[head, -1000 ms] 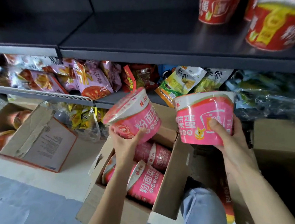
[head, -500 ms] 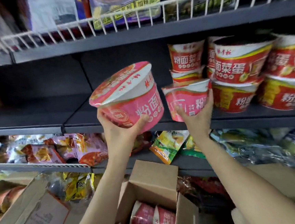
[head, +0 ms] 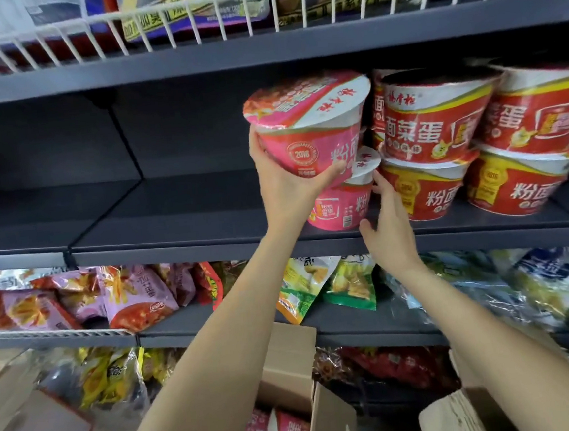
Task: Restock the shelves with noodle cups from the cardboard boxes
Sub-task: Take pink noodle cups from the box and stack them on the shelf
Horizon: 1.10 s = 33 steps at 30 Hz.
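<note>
Left hand (head: 285, 184) grips a tilted pink noodle cup (head: 309, 127), glossy tapered bowl, above a second pink cup (head: 343, 199) standing on the dark metal shelf (head: 182, 238). Right hand (head: 386, 230), fingers relaxed, touches that cup's side. Red cups (head: 437, 126) stacked just right.

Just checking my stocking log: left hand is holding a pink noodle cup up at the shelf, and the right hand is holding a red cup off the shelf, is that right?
Not quite. The head view shows the right hand lifts no red cup; its fingers rest against a second pink cup standing on the shelf beside the red cups. The left hand does hold a pink noodle cup up at the shelf.
</note>
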{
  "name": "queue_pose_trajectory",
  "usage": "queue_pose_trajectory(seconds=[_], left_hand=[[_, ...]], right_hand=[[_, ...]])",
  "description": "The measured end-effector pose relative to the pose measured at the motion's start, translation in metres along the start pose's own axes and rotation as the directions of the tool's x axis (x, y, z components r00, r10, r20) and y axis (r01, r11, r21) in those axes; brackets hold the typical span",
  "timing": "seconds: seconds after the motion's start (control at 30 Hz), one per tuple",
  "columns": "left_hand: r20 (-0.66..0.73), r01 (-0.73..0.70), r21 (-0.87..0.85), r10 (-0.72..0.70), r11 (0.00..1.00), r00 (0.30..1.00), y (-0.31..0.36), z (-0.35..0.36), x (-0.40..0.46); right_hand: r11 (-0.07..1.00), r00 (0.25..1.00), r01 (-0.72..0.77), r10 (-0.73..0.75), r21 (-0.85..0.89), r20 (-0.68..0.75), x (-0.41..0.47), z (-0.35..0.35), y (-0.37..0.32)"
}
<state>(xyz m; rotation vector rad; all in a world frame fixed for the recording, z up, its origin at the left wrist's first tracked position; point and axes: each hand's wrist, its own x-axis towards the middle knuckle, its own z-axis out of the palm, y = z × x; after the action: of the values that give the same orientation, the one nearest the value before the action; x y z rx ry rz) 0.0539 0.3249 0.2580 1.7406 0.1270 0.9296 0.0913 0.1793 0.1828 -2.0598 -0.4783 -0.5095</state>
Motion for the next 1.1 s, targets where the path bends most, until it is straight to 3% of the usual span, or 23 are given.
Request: queue_pose_trajectory(seconds=[0.1, 0.23, 0.37, 0.47, 0.57, 0.73, 0.93, 1.0, 1.1], left_hand=[[0.083, 0.047, 0.042, -0.051, 0.998, 0.995, -0.006, 0.022, 0.015], [0.217, 0.073, 0.310, -0.145, 0.948, 0.965, -0.016, 0.037, 0.021], [0.294, 0.010, 0.484, -0.173, 0.875, 0.940, -0.024, 0.024, 0.012], [0.388, -0.133, 0.507, -0.087, 0.852, 0.918, -0.029, 0.001, -0.014], [0.396, -0.212, 0.494, -0.001, 0.843, 0.918, -0.031, -0.038, -0.058], [0.258, -0.057, 0.531, -0.097, 0.845, 0.961, -0.024, -0.127, -0.164], [0.129, 0.258, 0.517, -0.373, 0.816, 0.919, -0.013, -0.227, -0.279], [0.068, 0.357, 0.535, -0.460, 0.766, 0.885, -0.023, -0.249, -0.301], [-0.046, 0.492, 0.630, -0.603, 0.601, 0.796, -0.056, -0.277, -0.321]], right_hand=[[0.988, 0.996, -0.056, 0.045, 0.147, 0.074, 0.008, -0.010, -0.003], [0.975, 0.982, -0.117, 0.086, 0.187, 0.167, 0.017, -0.022, -0.003], [1.000, 0.969, -0.003, 0.000, 0.013, 0.246, 0.014, -0.028, -0.015], [0.972, 0.945, 0.092, -0.017, -0.214, 0.327, 0.004, -0.034, -0.028], [0.940, 0.915, 0.123, 0.016, -0.317, 0.404, -0.015, -0.041, -0.047], [0.949, 0.803, 0.092, 0.109, -0.302, 0.586, -0.084, -0.058, -0.076], [0.965, 0.693, 0.063, 0.141, -0.255, 0.707, -0.180, -0.062, -0.100], [0.970, 0.651, 0.044, 0.154, -0.240, 0.743, -0.208, -0.050, -0.101], [0.978, 0.588, 0.012, 0.163, -0.210, 0.792, -0.246, -0.022, -0.099]])
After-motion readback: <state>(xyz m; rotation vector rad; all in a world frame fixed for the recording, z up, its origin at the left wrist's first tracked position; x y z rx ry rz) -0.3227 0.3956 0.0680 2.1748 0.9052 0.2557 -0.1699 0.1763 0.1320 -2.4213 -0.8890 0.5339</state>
